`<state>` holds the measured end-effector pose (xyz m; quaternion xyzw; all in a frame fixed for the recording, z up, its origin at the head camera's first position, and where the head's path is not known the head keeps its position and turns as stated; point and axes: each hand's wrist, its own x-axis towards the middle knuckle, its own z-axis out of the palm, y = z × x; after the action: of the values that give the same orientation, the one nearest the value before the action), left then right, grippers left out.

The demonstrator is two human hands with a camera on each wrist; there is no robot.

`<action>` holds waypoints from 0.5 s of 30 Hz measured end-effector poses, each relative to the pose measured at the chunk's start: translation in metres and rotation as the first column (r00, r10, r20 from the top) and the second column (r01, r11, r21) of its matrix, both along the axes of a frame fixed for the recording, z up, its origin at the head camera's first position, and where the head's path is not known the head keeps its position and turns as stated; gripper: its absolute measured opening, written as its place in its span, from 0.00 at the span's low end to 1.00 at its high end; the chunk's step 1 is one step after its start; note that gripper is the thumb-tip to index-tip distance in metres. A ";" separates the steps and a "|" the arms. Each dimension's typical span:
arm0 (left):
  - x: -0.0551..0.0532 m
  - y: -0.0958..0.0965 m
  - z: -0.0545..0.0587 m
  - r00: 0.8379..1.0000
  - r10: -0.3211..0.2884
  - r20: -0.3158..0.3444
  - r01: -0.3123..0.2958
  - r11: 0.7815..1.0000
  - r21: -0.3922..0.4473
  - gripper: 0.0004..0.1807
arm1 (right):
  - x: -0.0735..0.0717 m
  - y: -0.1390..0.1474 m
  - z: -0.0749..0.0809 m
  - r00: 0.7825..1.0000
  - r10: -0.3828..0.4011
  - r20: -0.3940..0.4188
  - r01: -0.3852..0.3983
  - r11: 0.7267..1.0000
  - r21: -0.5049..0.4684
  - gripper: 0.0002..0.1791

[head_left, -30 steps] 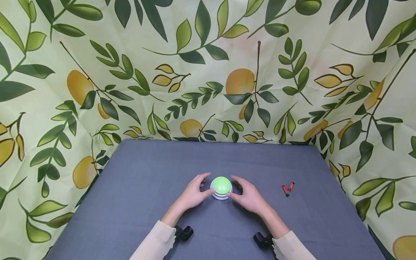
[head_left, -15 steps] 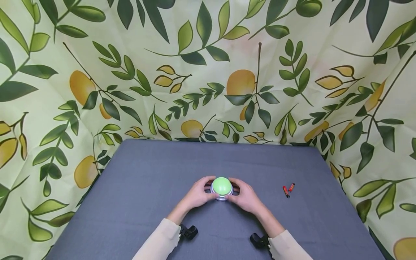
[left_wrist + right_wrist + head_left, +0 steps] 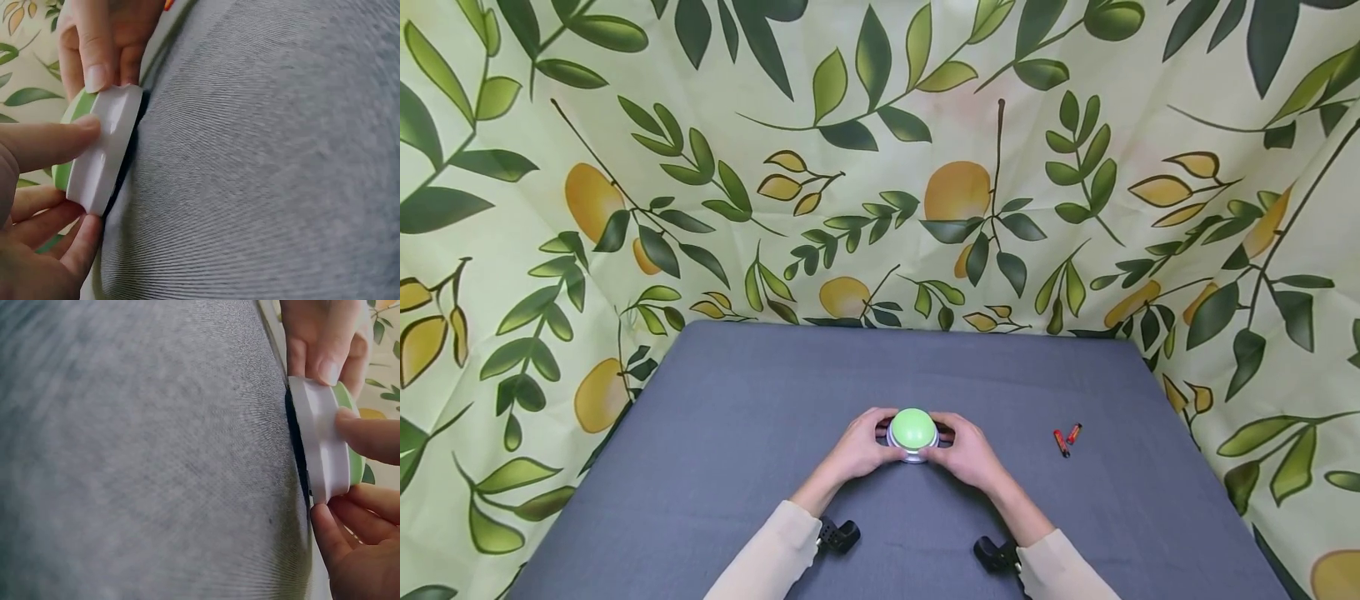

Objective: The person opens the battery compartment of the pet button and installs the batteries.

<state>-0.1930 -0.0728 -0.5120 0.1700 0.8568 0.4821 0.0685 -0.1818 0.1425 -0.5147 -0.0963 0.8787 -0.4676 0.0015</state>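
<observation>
A round push-button lamp with a green dome and white base [image 3: 913, 430] sits between both hands at the middle of the table. My left hand [image 3: 862, 442] grips its left side, thumb on the near face of the white base and fingers curled round the back. On the opposite side, my right hand [image 3: 964, 450] holds it the same way. In the left wrist view, the white base [image 3: 103, 147] stands close over the grey cloth with a dark shadow under its edge. The right wrist view shows the white rim [image 3: 319, 437] between thumb and fingers.
Two small red batteries [image 3: 1061, 442] lie on the right part of the grey cloth-covered table [image 3: 775, 375]. A curtain [image 3: 880, 208] printed with leaves and fruit rises behind the table and along both sides. Black wrist cameras [image 3: 838, 536] hang at both sleeves.
Both hands have come inward from beside the lamp and now grip its white base. The lamp and the batteries stay about where they were.
</observation>
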 end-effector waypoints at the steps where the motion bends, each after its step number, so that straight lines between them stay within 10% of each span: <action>1: 0.000 0.000 0.001 1.000 0.000 0.002 0.000 1.000 0.004 0.35 | 0.000 0.000 0.000 1.000 -0.002 -0.001 0.002 1.000 -0.009 0.33; 15: 0.001 -0.007 0.014 1.000 -0.025 0.017 0.021 0.986 0.165 0.32 | 0.007 0.007 0.014 1.000 0.004 -0.003 -0.004 0.978 -0.208 0.30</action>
<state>-0.1918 -0.0795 -0.4980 0.1803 0.8112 0.5521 0.0680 -0.1750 0.1494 -0.5008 -0.0981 0.8247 -0.5570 -0.0086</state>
